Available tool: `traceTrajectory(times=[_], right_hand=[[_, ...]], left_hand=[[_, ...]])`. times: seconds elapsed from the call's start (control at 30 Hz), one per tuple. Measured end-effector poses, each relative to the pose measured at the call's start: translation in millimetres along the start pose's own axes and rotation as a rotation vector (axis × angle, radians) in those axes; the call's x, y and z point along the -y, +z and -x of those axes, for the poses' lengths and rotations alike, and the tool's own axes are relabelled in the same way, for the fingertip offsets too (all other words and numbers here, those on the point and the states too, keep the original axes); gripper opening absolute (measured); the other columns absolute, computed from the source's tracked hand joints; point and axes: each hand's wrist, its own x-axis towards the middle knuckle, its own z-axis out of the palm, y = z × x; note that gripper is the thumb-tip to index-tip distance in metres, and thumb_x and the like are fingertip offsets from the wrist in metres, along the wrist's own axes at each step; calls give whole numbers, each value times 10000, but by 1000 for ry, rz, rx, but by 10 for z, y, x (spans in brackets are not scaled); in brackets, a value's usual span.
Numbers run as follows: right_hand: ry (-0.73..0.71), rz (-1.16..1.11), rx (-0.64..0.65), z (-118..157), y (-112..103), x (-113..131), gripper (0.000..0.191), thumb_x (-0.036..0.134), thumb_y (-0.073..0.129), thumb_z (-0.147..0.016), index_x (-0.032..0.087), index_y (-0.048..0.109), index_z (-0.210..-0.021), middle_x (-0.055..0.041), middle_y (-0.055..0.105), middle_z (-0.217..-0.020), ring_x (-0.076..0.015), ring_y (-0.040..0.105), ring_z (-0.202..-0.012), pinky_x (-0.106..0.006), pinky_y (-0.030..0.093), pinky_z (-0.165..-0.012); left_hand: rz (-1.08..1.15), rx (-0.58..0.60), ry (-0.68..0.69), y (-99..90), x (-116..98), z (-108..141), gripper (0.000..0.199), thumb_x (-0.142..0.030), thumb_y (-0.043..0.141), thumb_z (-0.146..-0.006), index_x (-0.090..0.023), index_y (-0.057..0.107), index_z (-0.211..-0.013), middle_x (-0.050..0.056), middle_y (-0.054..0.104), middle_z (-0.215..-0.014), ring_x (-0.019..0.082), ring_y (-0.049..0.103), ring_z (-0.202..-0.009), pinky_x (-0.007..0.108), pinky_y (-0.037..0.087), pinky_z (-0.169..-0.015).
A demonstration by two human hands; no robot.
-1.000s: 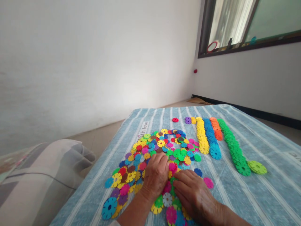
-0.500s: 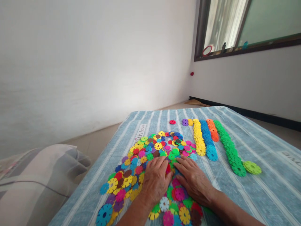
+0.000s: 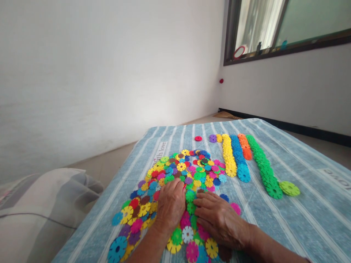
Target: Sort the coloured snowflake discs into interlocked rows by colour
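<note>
Many flat, notched plastic snowflake discs (image 3: 181, 167) in mixed colours lie in a wide, loose pile. My left hand (image 3: 171, 202) rests in the middle of it with fingers curled together; the edge of a red snowflake disc (image 3: 184, 187) shows at its fingertips. To its right, my right hand (image 3: 221, 218) lies palm down on the discs, fingers stretched leftward, nothing seen in its grasp. Between the two hands runs a strip of discs, with a green one (image 3: 190, 196) near the fingertips. A pale grey disc (image 3: 188, 234) sits nearer to me.
Overlapping one-colour rows lie at the right: yellow (image 3: 229, 157), blue (image 3: 240, 157), orange (image 3: 245, 146), green (image 3: 264, 168). Light green discs (image 3: 290, 188), purple discs (image 3: 212, 138) and one red disc (image 3: 198, 138) lie apart. Blue striped cloth (image 3: 307, 204) covers the surface; a draped chequered cloth (image 3: 52, 204) is at left.
My hands have moved apart and slightly toward me, uncovering green and yellow discs between them. My left hand's fingers have curled, and the red disc has shifted left with it. The view has tilted slightly.
</note>
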Motion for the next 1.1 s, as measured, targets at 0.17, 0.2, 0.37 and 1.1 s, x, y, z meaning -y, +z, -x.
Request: traceTrajectory(times=[0.17,0.2,0.37,1.1], right_hand=[[-64,-18,-3,19,13,45,215,207,414,-946,183,565,-794,-60,629,-873,-173,563,-944,-341,436,-887],[-64,-16,-18,25,14,45,221,218,411,-949,183,564,-795,-62,623,-854,-172,565,-920,-335,443,-861],[25,46,-126,55,4,-4,243,195,390,-951,173,563,-782,-57,596,-779,-174,552,-830,-335,438,-788],[16,-39,110,67,55,167,224,228,437,-936,179,520,-733,-39,579,-790,-157,531,-764,-290,442,-695]], left_hand=[[-20,57,-25,-66,-18,-2,186,-128,430,-887,-178,609,-876,78,668,-980,244,599,-962,405,479,-833],[-24,70,-33,-82,-25,-3,188,-121,429,-884,-179,606,-865,75,667,-959,242,599,-954,397,477,-827],[-38,114,-54,-127,-54,-7,195,-112,417,-881,-182,596,-846,66,657,-914,239,600,-915,381,475,-783],[-163,94,-324,-103,45,-81,510,-486,479,-881,-114,585,-1215,213,524,-1322,373,432,-1270,538,369,-1011]])
